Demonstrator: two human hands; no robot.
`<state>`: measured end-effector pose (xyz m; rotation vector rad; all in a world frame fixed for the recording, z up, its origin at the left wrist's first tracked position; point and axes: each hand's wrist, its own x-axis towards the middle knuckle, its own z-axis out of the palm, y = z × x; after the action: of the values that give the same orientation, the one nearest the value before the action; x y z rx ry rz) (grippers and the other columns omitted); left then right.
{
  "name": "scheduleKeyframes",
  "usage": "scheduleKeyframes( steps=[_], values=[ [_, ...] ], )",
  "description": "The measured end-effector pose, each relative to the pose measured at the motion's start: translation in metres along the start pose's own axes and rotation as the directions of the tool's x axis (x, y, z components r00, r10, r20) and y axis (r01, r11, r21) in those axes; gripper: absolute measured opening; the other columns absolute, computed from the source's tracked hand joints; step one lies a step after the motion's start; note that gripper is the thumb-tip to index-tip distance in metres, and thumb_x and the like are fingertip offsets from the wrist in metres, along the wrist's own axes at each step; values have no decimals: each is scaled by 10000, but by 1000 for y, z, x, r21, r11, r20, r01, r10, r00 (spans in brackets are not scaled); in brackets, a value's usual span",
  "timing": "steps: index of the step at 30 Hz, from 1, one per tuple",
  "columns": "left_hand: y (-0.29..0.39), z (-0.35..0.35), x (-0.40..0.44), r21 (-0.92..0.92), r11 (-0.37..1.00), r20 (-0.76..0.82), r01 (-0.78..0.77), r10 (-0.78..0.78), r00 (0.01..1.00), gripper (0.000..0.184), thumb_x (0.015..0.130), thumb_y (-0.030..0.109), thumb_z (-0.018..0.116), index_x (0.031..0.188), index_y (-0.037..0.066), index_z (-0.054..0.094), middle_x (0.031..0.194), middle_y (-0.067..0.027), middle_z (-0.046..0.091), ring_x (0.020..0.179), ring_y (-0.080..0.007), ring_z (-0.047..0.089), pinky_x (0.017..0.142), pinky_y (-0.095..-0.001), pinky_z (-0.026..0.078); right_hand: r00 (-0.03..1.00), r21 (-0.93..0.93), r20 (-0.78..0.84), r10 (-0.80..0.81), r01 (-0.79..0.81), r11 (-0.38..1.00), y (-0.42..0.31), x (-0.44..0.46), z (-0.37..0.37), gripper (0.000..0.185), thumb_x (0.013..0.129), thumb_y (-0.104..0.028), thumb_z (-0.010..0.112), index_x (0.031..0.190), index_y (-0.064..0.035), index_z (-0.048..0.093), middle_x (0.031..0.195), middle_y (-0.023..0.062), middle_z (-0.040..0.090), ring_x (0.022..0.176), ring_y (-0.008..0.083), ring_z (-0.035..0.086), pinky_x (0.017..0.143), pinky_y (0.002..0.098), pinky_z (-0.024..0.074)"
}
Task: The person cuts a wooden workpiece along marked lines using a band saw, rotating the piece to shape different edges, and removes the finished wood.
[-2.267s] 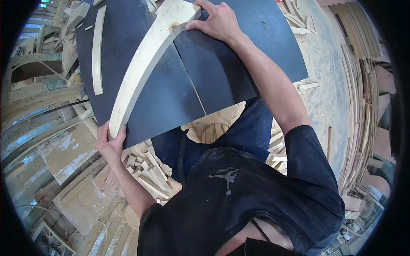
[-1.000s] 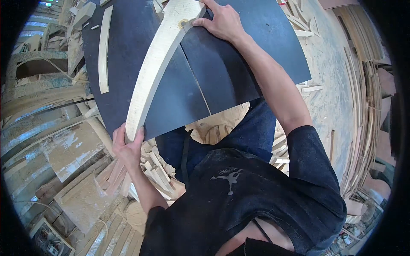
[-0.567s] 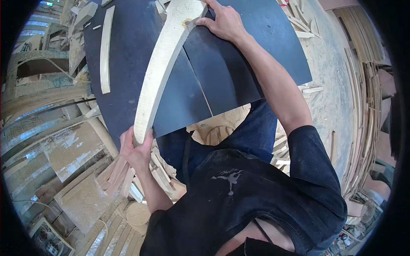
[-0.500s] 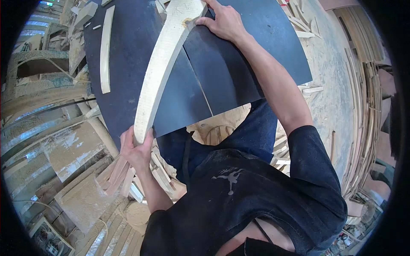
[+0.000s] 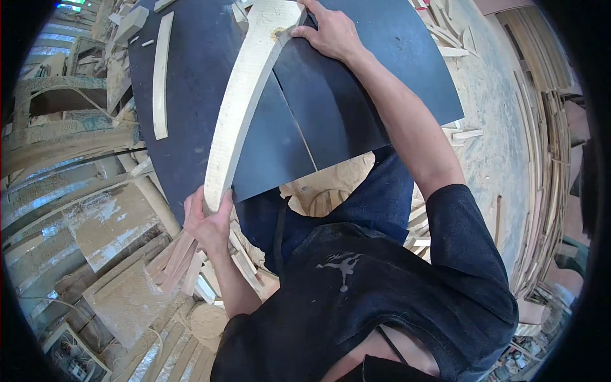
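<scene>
A long, curved piece of pale wood (image 5: 245, 95) lies across the dark table (image 5: 267, 153), wide at its far end and narrower toward me. My left hand (image 5: 210, 219) is closed around the near end, thumb on one side and fingers on the other, just past the table's edge. At the wide far end, my right hand (image 5: 328, 32) grips the right side with its thumb near a brown knot (image 5: 277, 34). Part of the far end runs out of the top of the view. The blade or fittings near it, if any, are hidden behind the wood.
A thin curved wood strip (image 5: 162, 76) lies on the table's left, with wood blocks (image 5: 132, 24) at the far left corner. A straight slot (image 5: 293, 118) runs through the tabletop. Offcuts (image 5: 175, 261) are piled below left; long boards (image 5: 541, 159) lie along the right.
The near end of the curved wood and my left hand have shifted slightly right. My right hand has moved a little left, still holding the far end.
</scene>
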<state>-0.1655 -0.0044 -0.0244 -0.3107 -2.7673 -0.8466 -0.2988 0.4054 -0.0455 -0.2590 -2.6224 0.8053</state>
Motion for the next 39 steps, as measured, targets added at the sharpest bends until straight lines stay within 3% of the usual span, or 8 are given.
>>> scheduleKeyframes(
  steps=[5, 19, 24, 27, 29, 32, 34, 39],
  values=[
    [1, 2, 0, 36, 999, -11, 15, -15, 1000, 421, 692, 216, 898, 1053, 66, 742, 968, -117, 720, 898, -304, 689, 816, -402, 546, 1000, -20, 8, 9, -8, 1000, 14, 3, 11, 715, 856, -541, 748, 1421, -161, 528, 1171, 165, 727, 1108, 400, 674, 964, 510, 489],
    [-11, -25, -43, 32, 977, 116, -212, 207, 971, 445, 715, 219, 855, 1076, 16, 693, 887, -166, 683, 863, -362, 654, 792, -445, 519, 992, 91, -117, 48, -38, 995, 0, -78, -11, 597, 884, -335, 749, 1397, -128, 525, 1128, 204, 719, 1063, 422, 671, 956, 493, 494],
    [3, -41, -115, -79, 985, 491, 152, -94, 866, 493, 741, 199, 796, 1151, -24, 637, 944, -215, 701, 946, -385, 682, 854, -451, 526, 907, 204, -403, 119, -38, 978, -11, -171, -24, 400, 935, -222, 683, 1284, -50, 590, 1139, 195, 731, 1034, 360, 705, 889, 436, 510],
    [10, -25, -147, -40, 938, 607, 345, -251, 754, 546, 771, 158, 759, 1260, -18, 590, 1094, -248, 696, 1035, -396, 696, 888, -448, 534, 792, 575, -419, 443, -146, 805, -42, -230, -22, 266, 965, -222, 661, 1145, -26, 658, 1021, 139, 751, 916, 245, 722, 777, 353, 526],
    [22, -14, -166, -158, 972, 448, 175, -87, 890, 546, 783, 140, 754, 1280, -12, 585, 1107, -247, 689, 1028, -400, 695, 883, -442, 536, 846, 605, -225, 484, -268, 750, -56, -282, -9, 238, 996, -243, 636, 1060, -18, 683, 876, 70, 716, 821, 135, 661, 725, 296, 522],
    [14, 9, -194, -221, 973, 300, 61, 8, 954, 515, 789, 80, 752, 1270, -14, 595, 1082, -234, 682, 992, -411, 681, 876, -446, 531, 927, 785, 249, 281, -363, 501, -95, -342, -7, 302, 1026, -305, 614, 1120, -21, 653, 939, 33, 677, 834, 109, 607, 748, 287, 508],
    [6, 19, -199, -296, 955, 315, 1, 97, 944, 538, 776, 53, 757, 1283, -12, 591, 1070, -228, 678, 975, -414, 673, 872, -449, 529, 880, 876, 467, 92, -474, 87, -104, -369, 18, 409, 1034, -338, 616, 1321, -53, 562, 1157, 21, 650, 1007, 118, 600, 844, 267, 484],
    [6, 29, -185, -423, 900, 317, -111, 261, 912, 605, 742, 52, 765, 1314, -16, 580, 1093, -229, 668, 972, -419, 657, 846, -471, 524, 867, 857, 497, 30, -485, -173, -112, -370, -3, 532, 964, -290, 721, 1382, -32, 517, 1227, 57, 656, 1120, 149, 610, 976, 319, 491]
  ],
)
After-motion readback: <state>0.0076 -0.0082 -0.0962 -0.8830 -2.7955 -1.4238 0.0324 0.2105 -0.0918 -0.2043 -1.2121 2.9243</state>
